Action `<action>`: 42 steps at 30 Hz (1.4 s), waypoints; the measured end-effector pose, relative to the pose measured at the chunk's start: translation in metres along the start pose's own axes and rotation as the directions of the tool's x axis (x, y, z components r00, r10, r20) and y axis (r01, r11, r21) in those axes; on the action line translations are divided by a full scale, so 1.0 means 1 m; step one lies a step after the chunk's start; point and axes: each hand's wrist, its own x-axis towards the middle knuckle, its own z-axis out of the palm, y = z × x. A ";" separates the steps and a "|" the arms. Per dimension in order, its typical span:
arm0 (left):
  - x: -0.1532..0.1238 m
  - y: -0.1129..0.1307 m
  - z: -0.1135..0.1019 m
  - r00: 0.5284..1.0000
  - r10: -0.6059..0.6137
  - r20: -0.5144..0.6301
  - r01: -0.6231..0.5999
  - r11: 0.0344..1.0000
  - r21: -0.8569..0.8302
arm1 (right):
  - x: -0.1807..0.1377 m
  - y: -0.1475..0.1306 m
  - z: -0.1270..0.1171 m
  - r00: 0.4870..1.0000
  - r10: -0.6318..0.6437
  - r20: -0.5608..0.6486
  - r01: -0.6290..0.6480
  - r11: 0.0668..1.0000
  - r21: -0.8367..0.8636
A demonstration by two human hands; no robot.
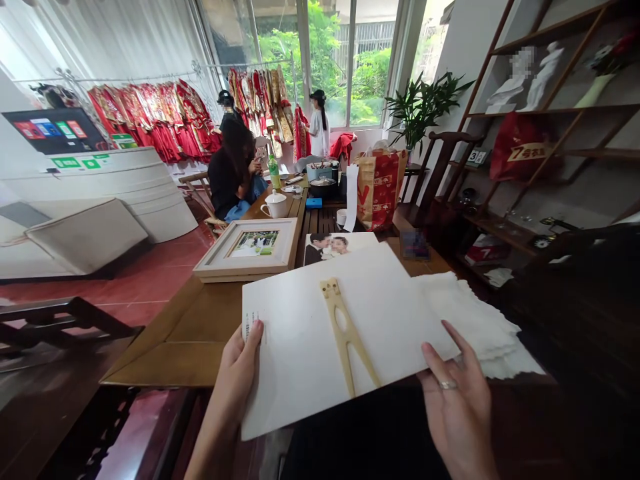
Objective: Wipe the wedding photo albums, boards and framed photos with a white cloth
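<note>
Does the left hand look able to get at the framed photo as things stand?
Likely yes, once freed: the left hand grips the white board; the framed photo lies just beyond its corner.

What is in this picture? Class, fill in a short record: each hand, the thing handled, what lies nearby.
Left hand: grips white board by its left edge
Right hand: fingers spread, at the board's right edge
On board: beige strut
Right of board: stack of white paper
Behind: framed photo and loose photo on wooden table

Both hands — left hand, right hand — hold a white board bearing a cream stand over the wooden table.
</note>
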 end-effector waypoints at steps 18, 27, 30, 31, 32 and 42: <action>0.032 0.008 -0.029 1.000 -0.015 0.016 0.003 0.809 0.588 | 0.002 0.031 -0.079 0.950 0.167 0.265 0.002 0.843 -0.537; 0.047 0.006 -0.019 0.992 -0.001 0.126 -0.081 0.757 0.649 | 0.014 0.030 -0.082 0.951 0.096 0.295 0.142 0.711 -0.689; 0.051 0.007 -0.015 0.988 0.067 0.138 -0.145 0.704 0.696 | 0.015 0.031 -0.080 0.956 0.088 0.279 0.151 0.669 -0.728; 0.053 0.007 -0.014 0.986 0.082 0.143 -0.160 0.682 0.713 | 0.015 0.031 -0.080 0.960 0.077 0.268 0.153 0.658 -0.738; 0.054 0.007 -0.014 0.985 0.092 0.147 -0.171 0.660 0.731 | 0.015 0.030 -0.079 0.964 0.068 0.257 0.153 0.650 -0.744; 0.068 0.002 -0.015 0.943 0.208 0.260 -0.325 0.405 0.855 | 0.028 0.029 -0.083 0.950 0.160 0.268 0.147 0.527 -0.837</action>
